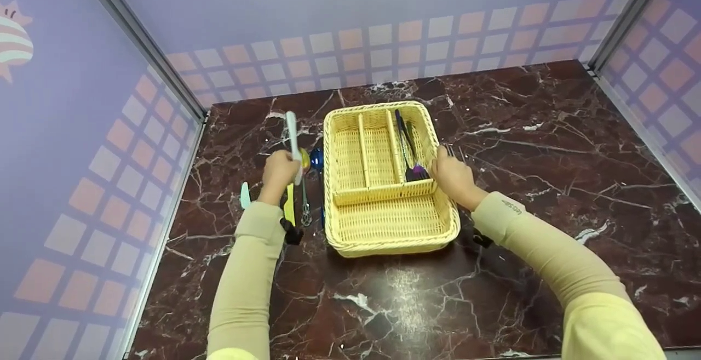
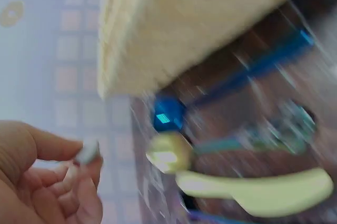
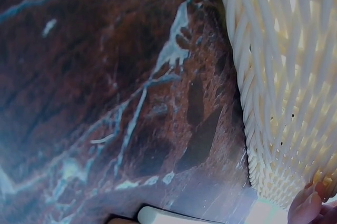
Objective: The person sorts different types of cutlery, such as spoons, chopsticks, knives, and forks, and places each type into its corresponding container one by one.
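Observation:
My left hand (image 1: 280, 172) pinches a pale grey-white knife (image 1: 292, 132) upright over the table, left of the basket. In the left wrist view only the knife's blunt end (image 2: 88, 152) shows between thumb and fingers. My right hand (image 1: 453, 178) grips the right rim of the yellow woven basket (image 1: 394, 247); in the right wrist view its fingertips (image 3: 308, 205) lie against the weave. Dark and purple forks (image 1: 408, 149) lie in the basket's back right compartment. Its other compartments hold nothing.
Left of the basket lie a yellow knife (image 1: 290, 206), a small whisk (image 1: 306, 215), a blue spoon (image 1: 317, 158), a gold spoon (image 1: 305, 157) and a mint utensil (image 1: 245, 195). Fork tines (image 1: 455, 153) show beyond my right hand. Walls (image 1: 383, 31) enclose the marble table (image 1: 547, 184).

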`<state>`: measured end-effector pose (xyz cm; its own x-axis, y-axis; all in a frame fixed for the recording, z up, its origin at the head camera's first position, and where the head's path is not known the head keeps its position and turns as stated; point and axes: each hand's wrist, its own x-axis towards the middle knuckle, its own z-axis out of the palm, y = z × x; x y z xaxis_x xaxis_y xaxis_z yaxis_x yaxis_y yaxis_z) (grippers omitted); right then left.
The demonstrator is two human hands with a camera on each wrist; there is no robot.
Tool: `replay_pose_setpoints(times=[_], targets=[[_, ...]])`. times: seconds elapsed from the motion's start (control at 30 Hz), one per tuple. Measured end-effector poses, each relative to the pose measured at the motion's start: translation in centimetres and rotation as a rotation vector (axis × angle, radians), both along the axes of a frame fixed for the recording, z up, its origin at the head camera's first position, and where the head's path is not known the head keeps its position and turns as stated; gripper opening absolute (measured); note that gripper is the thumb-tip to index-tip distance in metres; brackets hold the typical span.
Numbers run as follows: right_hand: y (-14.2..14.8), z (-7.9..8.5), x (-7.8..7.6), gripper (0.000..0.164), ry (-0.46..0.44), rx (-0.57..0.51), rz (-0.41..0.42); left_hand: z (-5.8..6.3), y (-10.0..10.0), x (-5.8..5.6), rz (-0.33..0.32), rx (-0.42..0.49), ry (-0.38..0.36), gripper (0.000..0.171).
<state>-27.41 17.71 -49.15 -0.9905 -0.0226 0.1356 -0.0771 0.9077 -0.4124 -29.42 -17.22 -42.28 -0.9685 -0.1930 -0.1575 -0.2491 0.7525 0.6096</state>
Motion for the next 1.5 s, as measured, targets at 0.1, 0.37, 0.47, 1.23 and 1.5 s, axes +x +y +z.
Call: replay_pose_setpoints(times=[0.1, 0.37, 0.47, 1.23, 1.5], targets=[[0.0, 0.1, 0.0, 0.026, -0.015, -0.003, -0.003, 1.3, 2.2, -0.6, -0.045, 0.181, -0.054, 0.025], [-0.3, 0.1, 0.2, 0.028, -0.015, 0.009, -0.004, 2.0, 7.7, -1.4, -0.175, 0.34, -0.151, 0.026], [-0.3, 0.1, 0.2, 0.027, -0.015, -0.001, -0.008, 1.5, 9.6, -1.5, -0.2, 0.346, -0.173, 0.022], [-0.4, -0.1, 0.0, 0.029, -0.017, -0.035, -0.037, -2.7, 15.8, -2.1, -0.318, 0.078, -0.218, 0.031], [-0.1, 0.0, 0.0, 0.033, -0.024, -0.044, -0.04, -2.7, 16.3, -1.8, -0.497, -0.162, -0.215, 0.014]])
